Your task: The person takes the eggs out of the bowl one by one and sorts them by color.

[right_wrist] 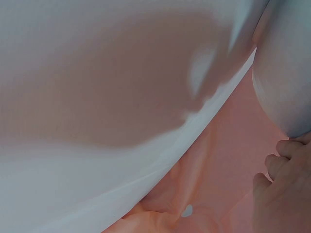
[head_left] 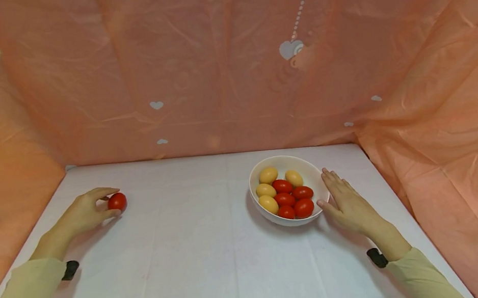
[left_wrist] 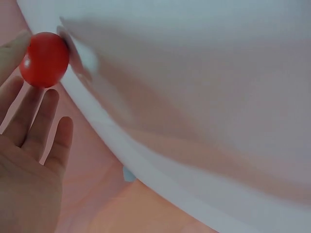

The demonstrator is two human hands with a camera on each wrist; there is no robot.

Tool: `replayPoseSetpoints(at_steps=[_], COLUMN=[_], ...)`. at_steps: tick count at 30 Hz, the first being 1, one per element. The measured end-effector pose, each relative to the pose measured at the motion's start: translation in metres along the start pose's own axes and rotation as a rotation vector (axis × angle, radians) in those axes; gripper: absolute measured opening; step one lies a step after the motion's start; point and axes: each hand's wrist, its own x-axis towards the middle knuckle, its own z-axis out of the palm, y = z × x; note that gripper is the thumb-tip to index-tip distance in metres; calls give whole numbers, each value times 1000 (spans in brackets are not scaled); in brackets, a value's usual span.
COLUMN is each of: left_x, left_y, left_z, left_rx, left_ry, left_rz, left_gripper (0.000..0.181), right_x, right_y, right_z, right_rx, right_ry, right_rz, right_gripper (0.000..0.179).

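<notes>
At the left of the table, my left hand [head_left: 86, 210] pinches a glossy red egg [head_left: 117, 202] between thumb and fingertips. In the left wrist view the same egg [left_wrist: 45, 59] sits at the fingertips, the other fingers spread below it. My right hand [head_left: 347, 205] rests against the right side of a white bowl [head_left: 294, 222], its fingers straight along the wall and the thumb at the rim. Several red eggs [head_left: 304, 207] and several yellow eggs [head_left: 268, 175] lie in the bowl. In the right wrist view, the fingers [right_wrist: 277, 165] touch the bowl's outer wall [right_wrist: 286, 73].
A white cloth [head_left: 190, 259] covers the table, which spreads between the left hand and the bowl. Orange curtains [head_left: 209, 71] with pale hearts close off the back and both sides. Dark wrist bands [head_left: 377, 257] sit at both sleeves.
</notes>
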Motion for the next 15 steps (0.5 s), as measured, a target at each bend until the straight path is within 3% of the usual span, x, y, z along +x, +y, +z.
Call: replayPoseSetpoints(at_steps=[7,15], left_x=[-4,-4], left_y=[11,44], left_z=[3,18], left_rx=[8,-17], left_ry=[72,252], left_rz=[57,205], left_gripper=[63,49], right_x=[0,0], right_y=[0,0], right_z=[0,0], right_rx=[4,3], right_ry=[2,5], right_rz=[-5,-5], right_gripper=[78,78])
